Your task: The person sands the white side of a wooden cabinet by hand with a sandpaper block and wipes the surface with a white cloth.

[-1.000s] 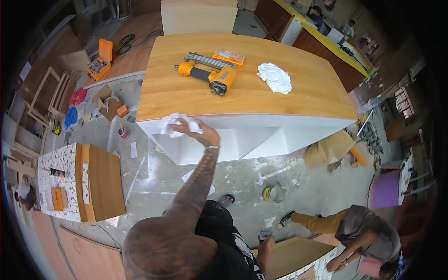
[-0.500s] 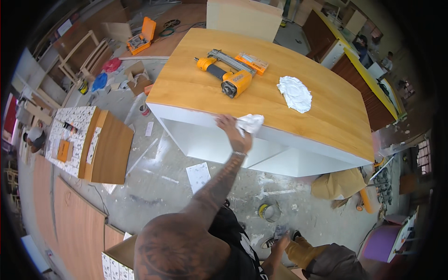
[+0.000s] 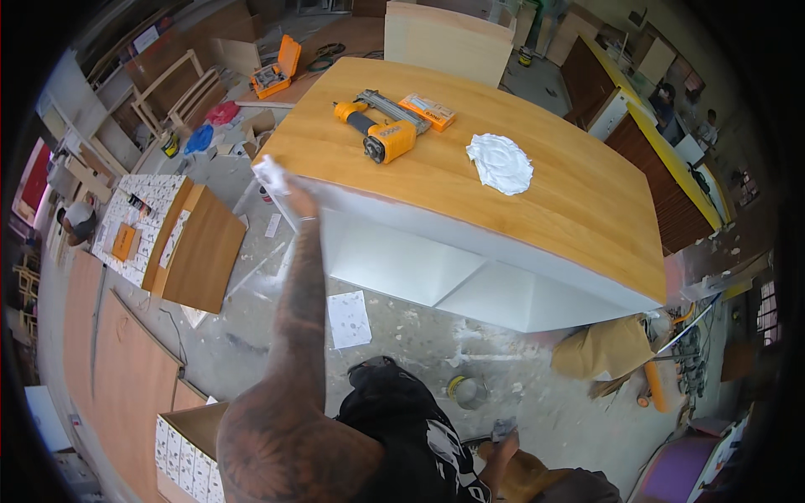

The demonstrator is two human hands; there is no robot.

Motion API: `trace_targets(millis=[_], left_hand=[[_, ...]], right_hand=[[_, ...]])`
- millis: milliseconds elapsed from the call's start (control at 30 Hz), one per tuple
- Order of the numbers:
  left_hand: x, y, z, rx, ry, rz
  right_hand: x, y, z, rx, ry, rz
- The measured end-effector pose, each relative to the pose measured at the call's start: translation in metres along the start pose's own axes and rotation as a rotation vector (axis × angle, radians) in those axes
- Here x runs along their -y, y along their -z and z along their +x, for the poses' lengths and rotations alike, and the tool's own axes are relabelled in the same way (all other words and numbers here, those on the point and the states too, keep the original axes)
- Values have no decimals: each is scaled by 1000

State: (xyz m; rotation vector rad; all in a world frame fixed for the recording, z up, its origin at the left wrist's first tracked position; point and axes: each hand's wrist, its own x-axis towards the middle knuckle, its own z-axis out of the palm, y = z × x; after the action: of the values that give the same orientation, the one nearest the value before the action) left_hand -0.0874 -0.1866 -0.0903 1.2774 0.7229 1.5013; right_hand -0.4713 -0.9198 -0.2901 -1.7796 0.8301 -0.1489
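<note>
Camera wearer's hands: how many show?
2: left hand, with a white wad, by the left corner of the wooden top; right hand, below centre, holding an unclear object.

We see a desk (image 3: 579, 197), honey-brown wood grain on top, white in front. On it, an orange, black and grey nailer (image 3: 394, 141), an orange-and-white box (image 3: 430, 111), a white mound (image 3: 501, 164); at its left corner, our white wad (image 3: 269, 174). Left of it, a cabinet (image 3: 203, 247), brown with dark-speckled white.
</note>
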Motion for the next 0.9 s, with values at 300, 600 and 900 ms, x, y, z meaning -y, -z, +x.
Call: trace_targets(millis=[300,600,900], left_hand=[[-124,-55,-279,333,144,405],[-56,-42,-124,-59,-94,-45],[-3,-24,28,-295,242,-271]], right_hand=[[109,-33,47,220,-65,296],[133,-55,42,248,-92,144],[87,-23,12,197,-41,-29]])
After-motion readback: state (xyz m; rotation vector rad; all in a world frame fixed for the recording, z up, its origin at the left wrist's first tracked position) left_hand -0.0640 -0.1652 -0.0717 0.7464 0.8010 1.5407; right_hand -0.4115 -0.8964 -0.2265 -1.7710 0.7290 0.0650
